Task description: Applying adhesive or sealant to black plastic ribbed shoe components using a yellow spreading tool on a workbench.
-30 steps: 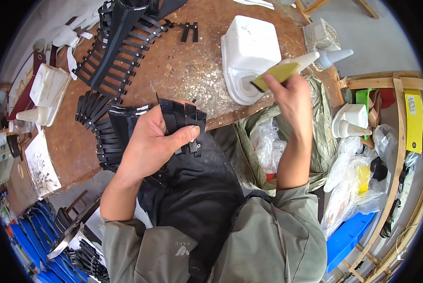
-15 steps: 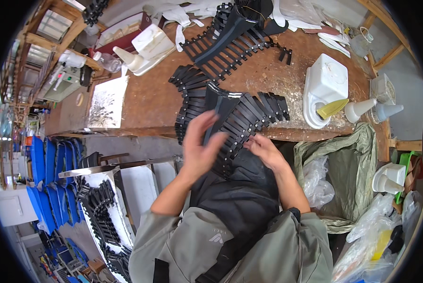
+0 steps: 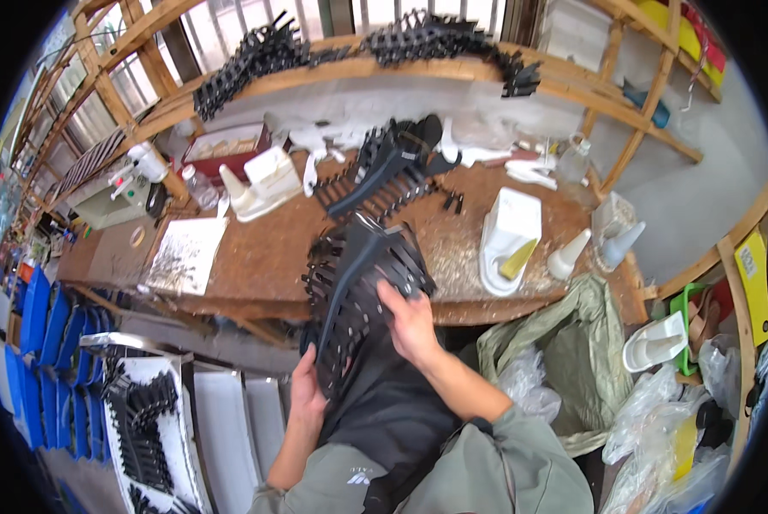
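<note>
Between my hands, a black strappy shoe upper point(image 3: 350, 274) is held up over my lap at the table's near edge. It has a smooth central band with rows of narrow riveted straps on both sides. My left hand point(image 3: 309, 390) grips its lower left end, thumb upward. My right hand point(image 3: 412, 325) holds the straps on the right side, thumb on top; its other fingers are partly hidden. Beyond it on the table lies another black strappy upper point(image 3: 375, 176), with several small loose strap pieces point(image 3: 452, 201) to its right.
White glue pots stand at the right point(image 3: 512, 218) and left point(image 3: 273, 176) of the brown table point(image 3: 256, 265). A green cloth-lined bin point(image 3: 602, 343) sits right of my legs. At lower left, a white tray point(image 3: 183, 411) holds black strap pieces. More black pieces point(image 3: 256, 60) lie on the wooden shelf.
The view has tilted up, showing the shelf. The upper has been lifted and turned; my left hand has moved down to its lower left end, my right hand up onto its straps.
</note>
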The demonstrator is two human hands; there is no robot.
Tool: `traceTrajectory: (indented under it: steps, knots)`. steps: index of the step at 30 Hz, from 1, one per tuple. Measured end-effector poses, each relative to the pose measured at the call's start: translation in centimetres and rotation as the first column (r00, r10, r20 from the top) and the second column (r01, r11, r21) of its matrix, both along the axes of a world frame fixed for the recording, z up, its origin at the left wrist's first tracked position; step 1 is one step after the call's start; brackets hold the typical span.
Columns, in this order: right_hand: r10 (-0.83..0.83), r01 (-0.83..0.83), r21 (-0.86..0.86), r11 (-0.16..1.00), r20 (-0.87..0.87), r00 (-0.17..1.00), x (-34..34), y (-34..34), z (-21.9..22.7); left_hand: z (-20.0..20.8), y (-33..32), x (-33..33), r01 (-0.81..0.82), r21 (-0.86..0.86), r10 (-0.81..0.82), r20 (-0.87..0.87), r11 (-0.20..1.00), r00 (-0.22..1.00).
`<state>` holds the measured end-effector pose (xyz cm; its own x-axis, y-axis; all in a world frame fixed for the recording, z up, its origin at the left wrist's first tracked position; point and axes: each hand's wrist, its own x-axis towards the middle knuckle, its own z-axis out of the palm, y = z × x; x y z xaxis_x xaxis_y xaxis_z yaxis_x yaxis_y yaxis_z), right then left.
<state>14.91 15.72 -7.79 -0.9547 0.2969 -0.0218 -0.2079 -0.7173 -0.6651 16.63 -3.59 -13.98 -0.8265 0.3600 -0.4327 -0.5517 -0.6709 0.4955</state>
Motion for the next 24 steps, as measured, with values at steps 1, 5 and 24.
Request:
traceTrajectory:
  steps: [1, 5, 24]
  knots:
    - [-0.032, 0.033, 0.211, 0.977, -0.008, 0.999, 0.6, 0.9, 0.1, 1.2, 0.0, -0.7, -0.045, -0.023, 0.041, -0.126, 0.999, 0.991]
    - [-0.148, 0.168, 0.425, 0.89, -0.08, 0.986, 2.4, 3.1, 6.5, 8.9, -0.3, -4.8, -0.032, -0.017, 0.022, -0.444, 0.999, 0.896]
    - [-0.168, 0.143, 0.575, 0.806, -0.01, 0.986, -30.7, 1.3, 30.8, 39.8, -1.7, -48.5, -0.08, -0.292, -0.192, -0.788, 0.953, 0.585]
